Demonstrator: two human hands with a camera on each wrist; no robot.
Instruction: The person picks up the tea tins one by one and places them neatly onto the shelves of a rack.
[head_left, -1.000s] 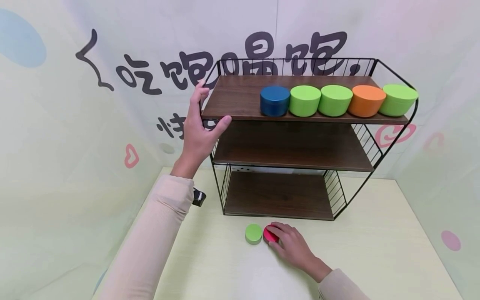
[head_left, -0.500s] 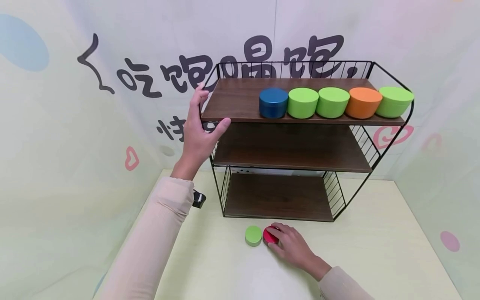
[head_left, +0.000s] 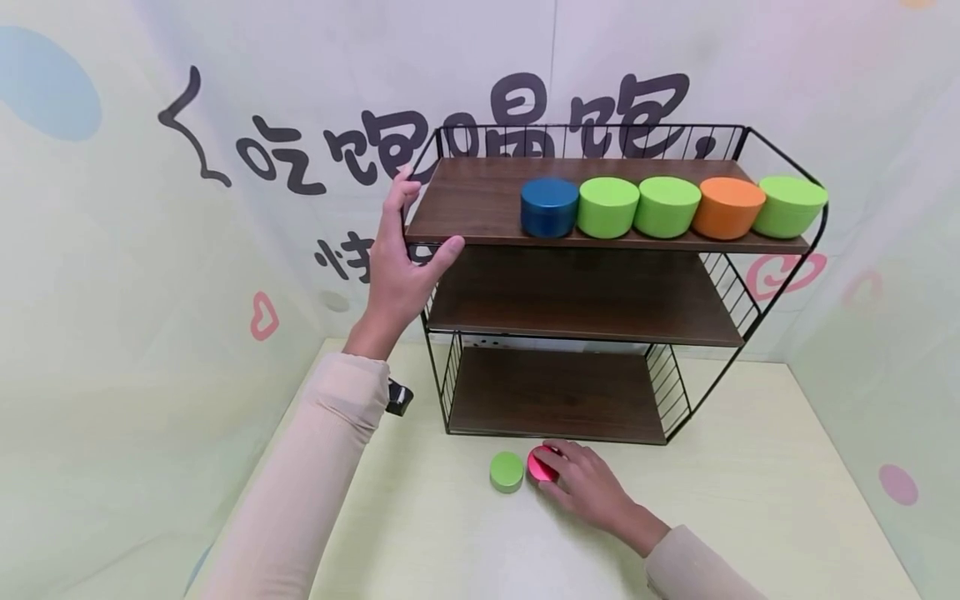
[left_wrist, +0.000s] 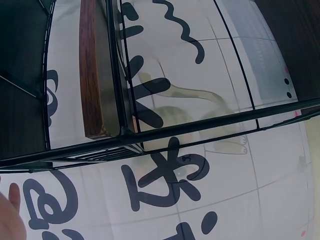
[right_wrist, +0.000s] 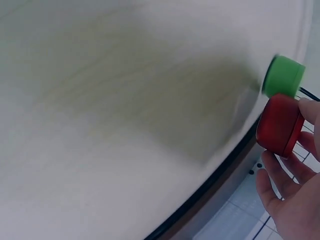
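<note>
In the head view my left hand (head_left: 401, 271) grips the upper left corner of a three-tier shelf rack (head_left: 585, 333) with dark wood boards and a black wire frame. Its thumb lies along the front edge of the top board. My right hand (head_left: 588, 487) pinches a small round red tin (head_left: 542, 465) in front of the rack, with fingers over its top and side. In the right wrist view the red tin (right_wrist: 281, 125) sits between thumb and fingers. Just left of it in the head view, a light green tin (head_left: 507, 472) stands on the table.
On the top board a row of round tins stands along the front: a blue tin (head_left: 550, 207), several green ones and an orange tin (head_left: 728, 207). Printed cloth walls enclose the pale table (head_left: 750, 500). A small black object (head_left: 399, 397) shows beside the left wrist.
My right hand and the red tin have shifted very slightly toward the rack and away from the green tin. The left hand keeps its hold on the rack.
</note>
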